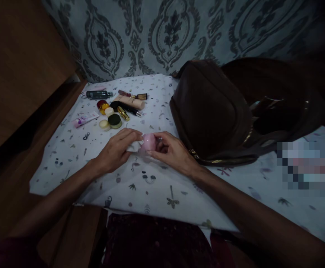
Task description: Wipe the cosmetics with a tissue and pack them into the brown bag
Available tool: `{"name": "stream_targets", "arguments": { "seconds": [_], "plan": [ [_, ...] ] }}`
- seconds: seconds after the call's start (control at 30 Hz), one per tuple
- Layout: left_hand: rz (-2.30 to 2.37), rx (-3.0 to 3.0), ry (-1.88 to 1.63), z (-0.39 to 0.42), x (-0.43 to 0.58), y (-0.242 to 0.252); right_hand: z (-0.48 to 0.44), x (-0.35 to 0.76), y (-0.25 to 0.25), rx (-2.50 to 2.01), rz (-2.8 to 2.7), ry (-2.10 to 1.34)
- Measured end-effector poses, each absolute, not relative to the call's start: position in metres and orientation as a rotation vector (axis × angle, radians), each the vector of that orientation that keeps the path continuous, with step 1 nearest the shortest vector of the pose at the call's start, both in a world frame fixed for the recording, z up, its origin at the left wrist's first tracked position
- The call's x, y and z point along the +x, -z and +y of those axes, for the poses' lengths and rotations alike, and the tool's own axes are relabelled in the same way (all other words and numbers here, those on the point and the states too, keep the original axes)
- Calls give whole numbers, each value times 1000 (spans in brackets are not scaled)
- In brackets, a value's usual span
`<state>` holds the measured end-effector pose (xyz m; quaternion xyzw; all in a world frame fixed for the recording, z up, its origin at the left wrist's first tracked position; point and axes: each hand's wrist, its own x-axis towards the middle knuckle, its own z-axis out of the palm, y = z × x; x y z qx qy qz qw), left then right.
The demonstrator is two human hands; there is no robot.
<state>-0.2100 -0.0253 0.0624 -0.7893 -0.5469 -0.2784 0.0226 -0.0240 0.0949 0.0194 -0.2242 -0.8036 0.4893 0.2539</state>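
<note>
Between my hands is a small pink rounded jar (149, 142) with a glossy surface. My right hand (170, 150) grips it from the right, thumb below and fingers above. My left hand (121, 148) is closed on a crumpled white tissue (135, 146), whose edge meets the jar's left side. Both hands are just over the patterned white cloth (156, 197). Beyond my left hand stands a round pot with a dark lid (114, 121), beside a small cream-coloured pot (104, 125).
A large brown leather bag (207, 108) stands at the right. Far left on the cloth are a dark bottle (99, 94), a beige tube (128, 101), an amber jar (103, 107), a gold tube (123, 113) and a pink-white tube (84, 119). A patterned wall (140, 37) rises behind.
</note>
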Motion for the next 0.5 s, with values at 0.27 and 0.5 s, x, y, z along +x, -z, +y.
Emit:
{"name": "stream_targets", "arguments": {
  "seconds": [0.27,0.5],
  "plan": [
    [-1708,-2430,923,-26,-207,-61,98,-24,-13,-477,-2134,-1405],
    [-1619,-2470,823,-28,-199,-65,92,-22,-27,-633,-2235,-1323]
  ]
}}
